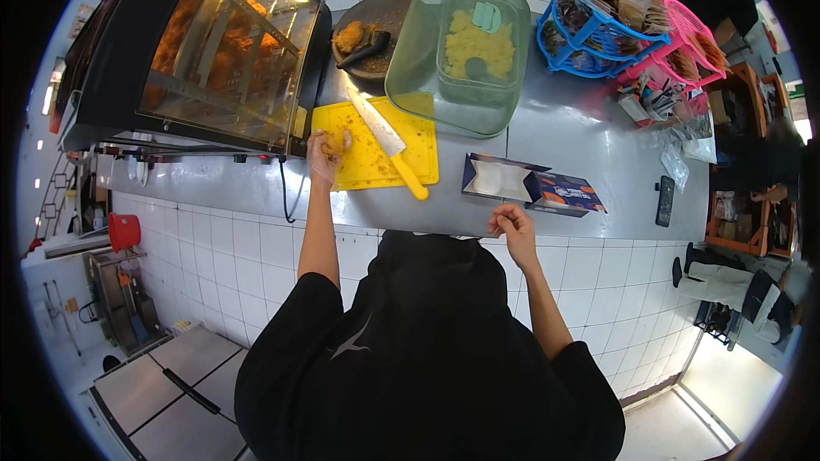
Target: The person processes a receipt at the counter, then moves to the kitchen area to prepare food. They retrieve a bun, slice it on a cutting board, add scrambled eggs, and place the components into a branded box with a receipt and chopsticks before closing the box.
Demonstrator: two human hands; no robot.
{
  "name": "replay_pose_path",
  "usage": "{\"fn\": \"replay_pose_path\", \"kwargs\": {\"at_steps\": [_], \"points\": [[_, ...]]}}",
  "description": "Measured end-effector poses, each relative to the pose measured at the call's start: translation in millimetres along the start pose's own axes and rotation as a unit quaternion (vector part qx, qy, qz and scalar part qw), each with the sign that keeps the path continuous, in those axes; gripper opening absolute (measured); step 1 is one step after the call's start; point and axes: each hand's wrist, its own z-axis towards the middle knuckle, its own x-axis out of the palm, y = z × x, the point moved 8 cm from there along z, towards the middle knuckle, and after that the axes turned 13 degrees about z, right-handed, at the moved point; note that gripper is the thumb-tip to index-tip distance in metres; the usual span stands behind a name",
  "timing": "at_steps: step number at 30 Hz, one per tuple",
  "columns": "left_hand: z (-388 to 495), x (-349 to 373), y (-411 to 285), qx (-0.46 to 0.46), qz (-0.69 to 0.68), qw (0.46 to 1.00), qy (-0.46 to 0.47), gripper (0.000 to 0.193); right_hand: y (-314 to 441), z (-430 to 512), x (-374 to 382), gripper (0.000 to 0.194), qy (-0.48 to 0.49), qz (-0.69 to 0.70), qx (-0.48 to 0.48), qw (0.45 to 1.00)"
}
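My left hand [323,157], in a clear plastic glove, is at the left edge of a yellow cutting board [413,121] strewn with crumbs; whether it holds some small crumbs cannot be told. A kitchen knife with a yellow handle [407,173] lies slanted across the board. My right hand [512,224] is bare, its fingers curled, at the counter's front edge. Just beyond it stands an open printed paperboard food box [496,178] with a pale inside, its lid [567,193] folded out to the right. Nothing is seen in the right hand.
A lit display warmer [224,57] with fried food stands left. Behind the board are a stone mortar [391,13] with a dark pestle [365,51] and a green translucent tub [461,109]. Blue [592,45] and pink [688,25] baskets and a remote control [665,200] are right. Other people are far right.
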Motion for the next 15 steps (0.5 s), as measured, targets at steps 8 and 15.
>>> {"fn": "replay_pose_path", "kwargs": {"at_steps": [8,15], "points": [[17.2,-0.6,3.3,0.162,0.255,0.952,-0.041,0.036,-12.3,16.2,27.3,0.012,0.008,-0.037,0.001,0.999],[0.0,78.8,5.4,0.164,0.772,0.597,-0.146,0.043,-21.7,21.7,65.2,0.014,0.044,-0.065,-0.009,0.997]]}}
